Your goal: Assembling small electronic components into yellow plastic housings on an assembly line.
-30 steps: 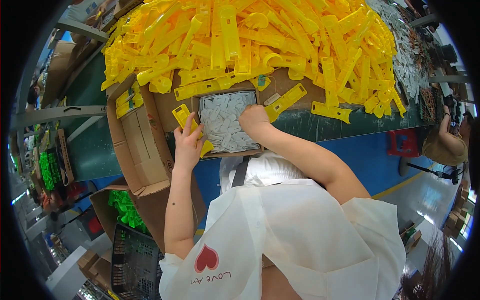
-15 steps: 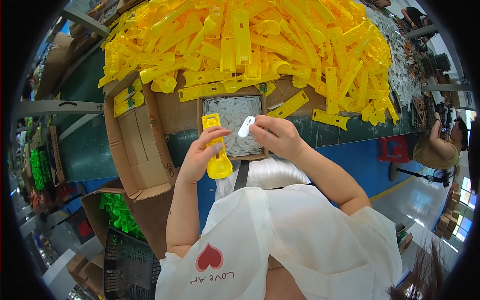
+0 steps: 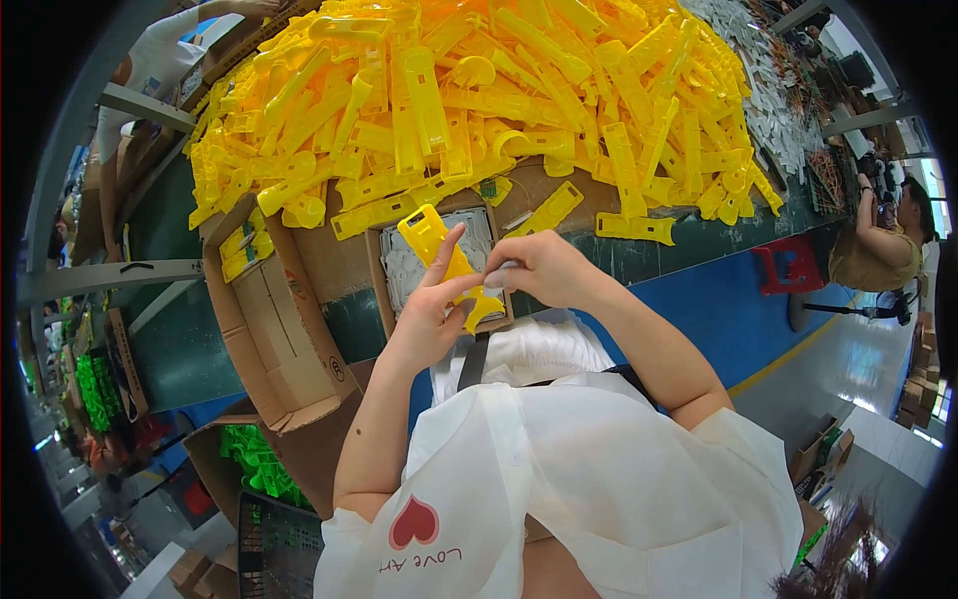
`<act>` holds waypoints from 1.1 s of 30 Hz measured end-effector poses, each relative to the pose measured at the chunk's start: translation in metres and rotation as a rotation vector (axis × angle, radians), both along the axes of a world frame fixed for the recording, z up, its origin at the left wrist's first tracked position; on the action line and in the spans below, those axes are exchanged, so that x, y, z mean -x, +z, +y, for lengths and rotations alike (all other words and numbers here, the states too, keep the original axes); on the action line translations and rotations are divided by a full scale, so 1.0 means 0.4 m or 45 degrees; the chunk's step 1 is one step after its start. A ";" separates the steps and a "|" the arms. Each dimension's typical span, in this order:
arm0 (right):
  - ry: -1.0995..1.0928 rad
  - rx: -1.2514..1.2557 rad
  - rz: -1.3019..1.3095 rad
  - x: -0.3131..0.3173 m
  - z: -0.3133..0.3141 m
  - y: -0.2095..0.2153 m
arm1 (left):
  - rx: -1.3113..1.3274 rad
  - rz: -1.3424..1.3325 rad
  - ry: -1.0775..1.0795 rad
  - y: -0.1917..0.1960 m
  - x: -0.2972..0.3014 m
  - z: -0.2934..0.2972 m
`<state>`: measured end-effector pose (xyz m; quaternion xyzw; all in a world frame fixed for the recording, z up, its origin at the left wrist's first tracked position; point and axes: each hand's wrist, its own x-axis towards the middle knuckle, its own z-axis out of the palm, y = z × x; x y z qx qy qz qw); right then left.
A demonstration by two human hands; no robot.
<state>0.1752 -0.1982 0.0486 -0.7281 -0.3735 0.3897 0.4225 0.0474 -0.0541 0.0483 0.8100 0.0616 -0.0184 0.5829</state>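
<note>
My left hand (image 3: 427, 317) grips a long yellow plastic part (image 3: 429, 235), which is tilted with its far end up and to the left. The fingers of my right hand (image 3: 549, 268) pinch a small white plastic piece (image 3: 504, 277) close against the near part of the yellow piece. Most of that white piece is hidden by my fingertips, so I cannot tell whether it sits in the yellow part. Just beyond both hands stands a small cardboard box of white pieces (image 3: 402, 268).
A big heap of yellow parts (image 3: 479, 100) covers the table's far side. At left is an open cardboard box (image 3: 284, 349) with a few yellow parts. Below it are green parts (image 3: 261, 464) and a black basket (image 3: 279, 544). A person (image 3: 883, 235) stands at far right.
My right hand has brought the white piece down to the yellow part. My left hand has moved right and tilted the yellow part. The view has shifted slightly.
</note>
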 end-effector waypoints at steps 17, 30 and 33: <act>-0.372 -0.203 0.653 0.038 -0.028 -0.075 | -0.204 -0.248 0.057 -0.018 -0.047 -0.036; -0.575 -0.104 0.815 0.020 -0.005 -0.089 | 0.011 -0.351 0.386 -0.032 -0.046 -0.081; -0.398 -0.236 0.703 0.019 -0.001 -0.091 | 0.786 0.193 0.379 -0.106 -0.039 -0.046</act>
